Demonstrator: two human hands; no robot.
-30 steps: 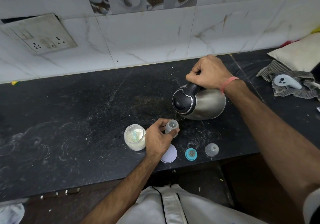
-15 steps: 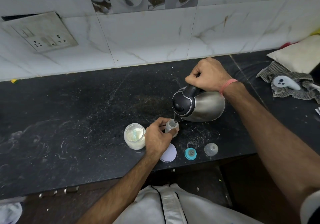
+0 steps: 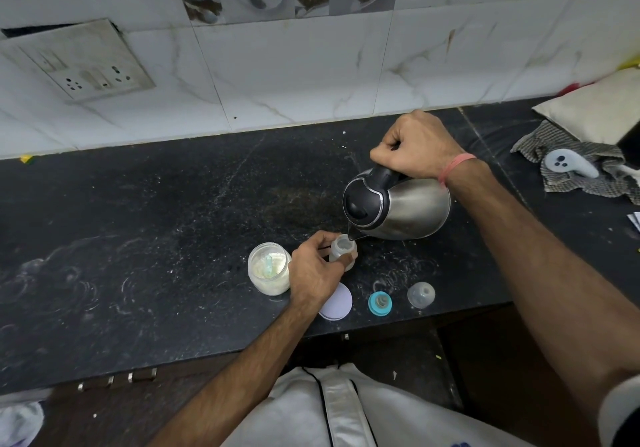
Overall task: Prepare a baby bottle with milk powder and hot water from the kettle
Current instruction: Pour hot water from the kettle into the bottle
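A small clear baby bottle point(image 3: 341, 246) stands upright on the black counter point(image 3: 156, 239), and my left hand point(image 3: 317, 270) grips it from the left. My right hand point(image 3: 414, 147) holds the black handle of a steel kettle point(image 3: 401, 208), which is tipped to the left. Its spout sits right over the bottle's open mouth. An open glass jar of milk powder point(image 3: 269, 273) with a pale blue scoop inside stands just left of my left hand. The blue nipple ring point(image 3: 380, 303) and the clear bottle cap point(image 3: 421, 294) lie near the counter's front edge.
A white jar lid point(image 3: 337, 303) lies flat by my left wrist. A checked cloth point(image 3: 585, 173) with a white controller point(image 3: 568, 163) on it sits at the far right, beside a cream pillow point(image 3: 595, 111). A socket plate point(image 3: 74, 62) is on the tiled wall.
The kettle has tipped a little further and its spout has come down closer over the bottle mouth. My left hand and the bottle have stayed in place.
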